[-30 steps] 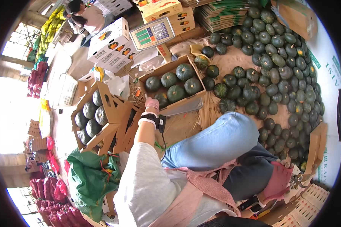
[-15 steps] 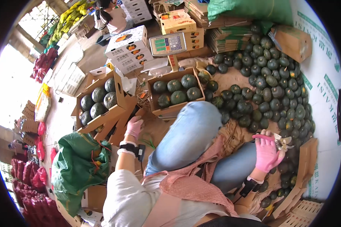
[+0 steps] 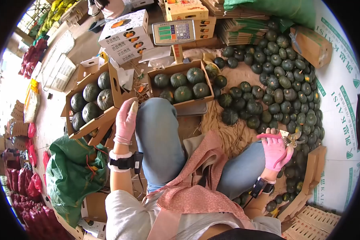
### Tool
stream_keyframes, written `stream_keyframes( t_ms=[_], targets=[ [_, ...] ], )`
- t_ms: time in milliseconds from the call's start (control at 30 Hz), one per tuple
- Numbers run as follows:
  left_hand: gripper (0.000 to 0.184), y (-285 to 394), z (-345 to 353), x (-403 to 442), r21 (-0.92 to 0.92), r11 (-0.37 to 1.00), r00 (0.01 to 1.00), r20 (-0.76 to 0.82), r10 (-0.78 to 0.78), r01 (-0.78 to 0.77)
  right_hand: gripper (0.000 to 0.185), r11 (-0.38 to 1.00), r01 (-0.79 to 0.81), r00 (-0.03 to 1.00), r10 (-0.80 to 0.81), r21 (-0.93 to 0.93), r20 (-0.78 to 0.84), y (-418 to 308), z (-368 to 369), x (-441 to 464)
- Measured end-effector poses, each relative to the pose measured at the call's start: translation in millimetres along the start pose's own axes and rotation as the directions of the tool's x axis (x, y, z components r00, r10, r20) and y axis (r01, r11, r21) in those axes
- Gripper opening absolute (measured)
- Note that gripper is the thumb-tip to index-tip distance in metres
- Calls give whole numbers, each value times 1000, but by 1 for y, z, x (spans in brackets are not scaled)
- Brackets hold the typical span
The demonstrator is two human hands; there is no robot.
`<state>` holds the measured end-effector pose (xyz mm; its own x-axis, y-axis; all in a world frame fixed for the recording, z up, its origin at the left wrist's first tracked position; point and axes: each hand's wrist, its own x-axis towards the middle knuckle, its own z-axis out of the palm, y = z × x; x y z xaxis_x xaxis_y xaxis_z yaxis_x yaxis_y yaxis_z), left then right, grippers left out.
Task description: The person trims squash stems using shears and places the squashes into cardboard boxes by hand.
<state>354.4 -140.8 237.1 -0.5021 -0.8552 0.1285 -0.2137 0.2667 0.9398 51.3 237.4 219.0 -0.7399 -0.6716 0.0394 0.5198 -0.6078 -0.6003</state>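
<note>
My left hand [image 3: 125,122], in a pink glove, is raised between my knee and the left cardboard box [image 3: 93,130]. Its fingers point upward, with nothing visible in them. Several dark green pumpkins [image 3: 91,92] sit in that box. A second cardboard box [image 3: 190,102], also holding several pumpkins [image 3: 183,93], rests on the scale platform [image 3: 193,110] beyond my knee. My right hand [image 3: 275,152], also gloved, grips pink-handled pruning shears [image 3: 291,140] over my other knee. The shears' blades point right, toward the pumpkin pile [image 3: 286,96].
A scale display [image 3: 174,33] stands behind the middle box, with stacked printed cartons [image 3: 126,38] to its left. A green sack [image 3: 74,176] lies at lower left. Flat cardboard [image 3: 244,32] is stacked at the back. Cardboard pieces [image 3: 310,180] edge the pile at right.
My left hand has risen from low beside the left box to near its upper corner, fingers now pointing up. My knee has shifted left. The right hand still holds the shears, slightly further left.
</note>
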Motion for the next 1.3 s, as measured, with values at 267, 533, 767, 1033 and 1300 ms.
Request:
stream_keyframes(
  t_ms=[267,533,767,1033,1300],
  targets=[
    [49,-143,36,13,-92,623,624,242,-743,777,20,666,-437,801,-18,-604,-599,62,50,46],
    [42,-221,76,81,104,827,833,-55,-550,553,31,425,-721,667,215,-547,-713,206,-41,188],
    [45,-269,81,96,-54,845,846,51,-530,533,33,506,-780,598,427,-369,-678,271,-117,214],
    [53,-157,88,91,-58,965,960,-100,-262,257,39,668,-663,696,382,-340,-608,250,-115,187],
    [54,-55,58,93,-468,883,987,-155,-49,-29,39,799,-391,890,199,-458,-411,151,8,200]
  ],
)
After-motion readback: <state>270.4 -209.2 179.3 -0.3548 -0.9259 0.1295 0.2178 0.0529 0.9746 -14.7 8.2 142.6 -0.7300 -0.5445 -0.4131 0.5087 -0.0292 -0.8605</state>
